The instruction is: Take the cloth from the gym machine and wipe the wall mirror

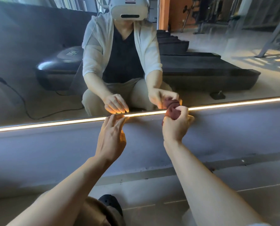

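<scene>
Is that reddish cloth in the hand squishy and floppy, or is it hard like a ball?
Probably soft and squishy: the cloth is bunched into a wad inside the right hand, with fingers curled round it. It likely weighs little, since one hand holds it up at the mirror's bottom edge. Let go, it would likely flop open rather than roll.

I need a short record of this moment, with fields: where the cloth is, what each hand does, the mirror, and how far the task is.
cloth: dark red, bunched in the right hand, at the mirror's bottom edge
right hand: grips the cloth
left hand: open, fingertips at the light strip under the mirror
mirror: on the wall, hazy, reflects the crouching person and a gym machine
task stage: cloth already taken; held at the lowest part of the mirror
</scene>
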A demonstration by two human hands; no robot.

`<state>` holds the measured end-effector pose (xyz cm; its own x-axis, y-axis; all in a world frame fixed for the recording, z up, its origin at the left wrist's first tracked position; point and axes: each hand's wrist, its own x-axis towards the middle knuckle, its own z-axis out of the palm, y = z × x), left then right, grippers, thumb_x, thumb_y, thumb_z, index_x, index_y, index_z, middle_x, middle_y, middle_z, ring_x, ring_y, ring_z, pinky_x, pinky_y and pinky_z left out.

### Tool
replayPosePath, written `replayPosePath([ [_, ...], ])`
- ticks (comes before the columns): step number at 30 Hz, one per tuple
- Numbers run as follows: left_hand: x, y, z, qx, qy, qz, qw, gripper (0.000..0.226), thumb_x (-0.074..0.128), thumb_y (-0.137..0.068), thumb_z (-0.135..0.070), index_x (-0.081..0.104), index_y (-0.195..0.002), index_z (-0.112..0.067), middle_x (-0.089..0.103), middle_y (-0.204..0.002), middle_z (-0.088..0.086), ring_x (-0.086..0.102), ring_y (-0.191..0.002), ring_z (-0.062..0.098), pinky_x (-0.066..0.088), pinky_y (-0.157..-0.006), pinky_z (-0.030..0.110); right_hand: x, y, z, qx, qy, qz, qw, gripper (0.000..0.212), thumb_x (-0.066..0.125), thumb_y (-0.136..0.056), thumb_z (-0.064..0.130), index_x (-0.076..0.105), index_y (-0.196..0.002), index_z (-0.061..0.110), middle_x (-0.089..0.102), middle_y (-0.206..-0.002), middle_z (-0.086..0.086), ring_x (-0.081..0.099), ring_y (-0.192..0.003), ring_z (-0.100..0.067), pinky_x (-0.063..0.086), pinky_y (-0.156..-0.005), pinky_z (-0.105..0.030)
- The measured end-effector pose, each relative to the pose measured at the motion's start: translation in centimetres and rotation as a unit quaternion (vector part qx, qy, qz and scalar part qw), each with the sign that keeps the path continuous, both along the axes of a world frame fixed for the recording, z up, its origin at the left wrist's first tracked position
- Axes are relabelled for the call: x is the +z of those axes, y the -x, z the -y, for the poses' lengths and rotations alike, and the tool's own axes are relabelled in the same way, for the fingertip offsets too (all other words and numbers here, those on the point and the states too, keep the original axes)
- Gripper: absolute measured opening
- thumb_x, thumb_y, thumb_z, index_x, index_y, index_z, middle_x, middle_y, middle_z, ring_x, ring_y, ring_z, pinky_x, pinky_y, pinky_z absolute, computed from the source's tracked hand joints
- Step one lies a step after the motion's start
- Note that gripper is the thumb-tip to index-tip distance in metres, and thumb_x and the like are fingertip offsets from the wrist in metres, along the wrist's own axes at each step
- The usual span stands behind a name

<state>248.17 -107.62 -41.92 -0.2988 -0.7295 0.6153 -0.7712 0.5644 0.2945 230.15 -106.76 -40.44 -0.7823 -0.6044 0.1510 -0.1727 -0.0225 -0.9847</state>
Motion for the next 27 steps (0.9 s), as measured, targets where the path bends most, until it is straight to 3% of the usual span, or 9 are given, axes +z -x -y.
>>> replayPosePath([
  [2, 0.5, -0.6, -0.2, 0.003, -0.008, 0.022, 1.0, 0.061, 0.063, -0.067, 0.022, 0.065, -0.123, -0.004, 0.06, -0.117, 0.016, 0.052, -0.101, 0.031, 0.053, -0.083, 0.041, -0.4, -0.8, -0.8, 0.108, -0.029, 0.02, 0.994, 0.031, 0.061, -0.085, -0.002, 0.06, -0.09, 0.029, 0.052, -0.12, -0.009, 0.06, -0.097, -0.027, 0.059, -0.071, -0.034],
  [4, 1.2, -1.1, -0.4, 0.008, -0.011, 0.038, 0.999, 0.062, 0.064, -0.069, 0.02, 0.064, -0.126, -0.004, 0.059, -0.121, 0.017, 0.053, -0.104, 0.033, 0.054, -0.085, 0.044, 0.2, -0.2, -1.3, 0.046, 0.019, 0.037, 0.998, 0.031, 0.062, -0.086, -0.002, 0.059, -0.092, 0.028, 0.051, -0.122, -0.009, 0.061, -0.099, -0.028, 0.059, -0.077, -0.037],
  [8, 0.8, -2.6, -0.2, 0.001, 0.02, 0.036, 0.999, 0.066, 0.066, -0.068, 0.023, 0.062, -0.129, -0.004, 0.059, -0.128, 0.017, 0.051, -0.111, 0.03, 0.052, -0.088, 0.045, 1.6, 2.6, -1.2, -0.155, 0.06, 0.038, 0.985, 0.043, 0.061, -0.087, -0.011, 0.055, -0.125, 0.008, 0.038, -0.137, -0.018, 0.054, -0.117, -0.035, 0.038, -0.079, -0.012],
  [14, -1.9, -5.9, 0.3, 0.002, 0.024, 0.068, 0.997, 0.077, 0.067, -0.066, 0.021, 0.054, -0.137, -0.005, 0.051, -0.138, 0.019, 0.049, -0.114, 0.035, 0.049, -0.091, 0.05, -1.1, -5.5, -1.0, 0.078, 0.039, -0.108, 0.99, 0.033, 0.065, -0.079, -0.012, 0.061, -0.096, 0.017, 0.042, -0.104, 0.008, 0.055, -0.099, -0.022, 0.035, -0.072, -0.003],
  [16, -1.9, -6.9, 0.5, 0.009, 0.013, 0.059, 0.998, 0.077, 0.069, -0.067, 0.02, 0.053, -0.138, -0.005, 0.051, -0.137, 0.019, 0.049, -0.115, 0.036, 0.048, -0.093, 0.052, -0.8, -6.0, -0.8, 0.016, 0.097, -0.115, 0.989, 0.037, 0.064, -0.076, -0.015, 0.062, -0.099, 0.014, 0.044, -0.11, 0.004, 0.055, -0.1, -0.022, 0.04, -0.082, -0.005],
  [18, -1.9, -7.8, 0.6, 0.019, 0.005, 0.038, 0.999, 0.075, 0.07, -0.067, 0.021, 0.054, -0.136, -0.004, 0.052, -0.136, 0.019, 0.049, -0.118, 0.036, 0.047, -0.096, 0.053, -0.3, -4.5, 0.1, -0.107, 0.134, -0.106, 0.98, 0.043, 0.063, -0.076, -0.017, 0.06, -0.112, 0.008, 0.044, -0.124, -0.01, 0.056, -0.109, -0.03, 0.047, -0.091, -0.021],
  [21, -1.4, -9.1, 0.5, 0.029, -0.003, 0.009, 1.0, 0.076, 0.071, -0.065, 0.023, 0.054, -0.134, -0.004, 0.053, -0.135, 0.019, 0.047, -0.116, 0.034, 0.048, -0.093, 0.052, -0.2, -4.0, 1.2, -0.17, 0.126, -0.079, 0.974, 0.045, 0.06, -0.076, -0.018, 0.059, -0.117, 0.002, 0.045, -0.128, -0.022, 0.054, -0.113, -0.042, 0.046, -0.09, -0.027],
  [25, -0.7, -11.2, 0.7, 0.035, -0.004, 0.001, 0.999, 0.076, 0.07, -0.067, 0.022, 0.054, -0.136, -0.006, 0.052, -0.135, 0.018, 0.045, -0.119, 0.029, 0.041, -0.096, 0.044, -2.6, -11.6, 1.1, 0.032, 0.119, -0.233, 0.965, 0.045, 0.069, -0.071, -0.015, 0.064, -0.107, 0.011, 0.048, -0.118, -0.005, 0.06, -0.107, -0.034, 0.054, -0.089, -0.037],
  [27, -0.6, -12.5, 0.6, 0.043, -0.008, 0.009, 0.999, 0.074, 0.07, -0.069, 0.02, 0.054, -0.136, -0.006, 0.053, -0.136, 0.018, 0.045, -0.121, 0.029, 0.04, -0.098, 0.043, -3.2, -14.6, 0.5, 0.111, 0.135, -0.245, 0.954, 0.043, 0.067, -0.071, -0.013, 0.066, -0.104, 0.014, 0.047, -0.112, 0.001, 0.061, -0.103, -0.031, 0.05, -0.091, -0.026],
])
